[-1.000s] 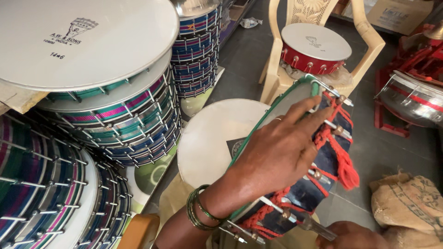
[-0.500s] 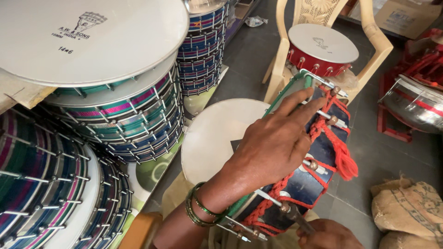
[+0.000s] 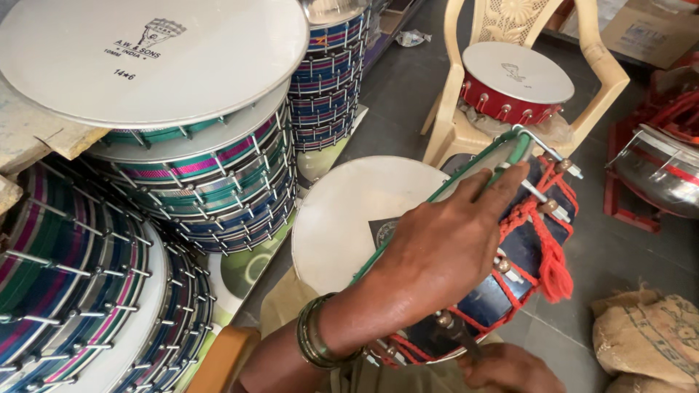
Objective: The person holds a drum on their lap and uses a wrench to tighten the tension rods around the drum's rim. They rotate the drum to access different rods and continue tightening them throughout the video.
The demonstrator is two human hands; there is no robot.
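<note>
In the head view, the left hand (image 3: 437,251) lies spread over the green rim of a dark blue drum (image 3: 510,255) laced with red cord (image 3: 553,251), clamping it on edge over the lap, in front of a white drumhead (image 3: 349,218), while the right hand (image 3: 510,367), low in the frame, is closed around a dark tool (image 3: 459,335) set at the drum's lower tension rods. This looks like the tightening stage; the next move seemingly calls for a steady brace while the tool turns.
</note>
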